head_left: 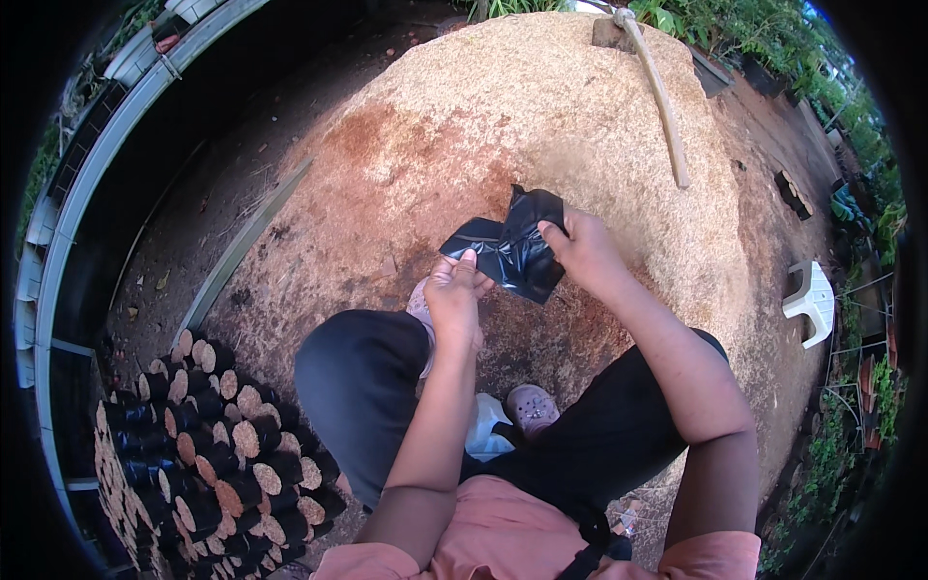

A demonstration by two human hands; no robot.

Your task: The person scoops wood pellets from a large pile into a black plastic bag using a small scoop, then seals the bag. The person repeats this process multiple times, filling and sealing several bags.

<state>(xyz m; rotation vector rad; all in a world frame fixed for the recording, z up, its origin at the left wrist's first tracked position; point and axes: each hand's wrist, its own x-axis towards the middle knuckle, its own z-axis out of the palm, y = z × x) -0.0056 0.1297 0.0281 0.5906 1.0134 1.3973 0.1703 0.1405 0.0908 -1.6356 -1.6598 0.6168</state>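
Both my hands hold a black plastic bag (530,253), limp and creased, in front of my knees. My left hand (454,298) pinches its lower left end between thumb and fingers. On the other side, my right hand (586,253) grips the right edge, with the thumb lying on top of the plastic. The bag looks flat, and I cannot tell whether its mouth is parted. Beneath and beyond it spreads a wide mound of loose tan, sawdust-like material (570,106), with reddish soil on its left part.
Many black bags filled with tan material (242,435) are stacked at the lower left. A hoe (662,106) rests on the mound at the far right. A white plastic stool (810,303) stands at the right. A long plank (242,246) lies along the mound's left edge.
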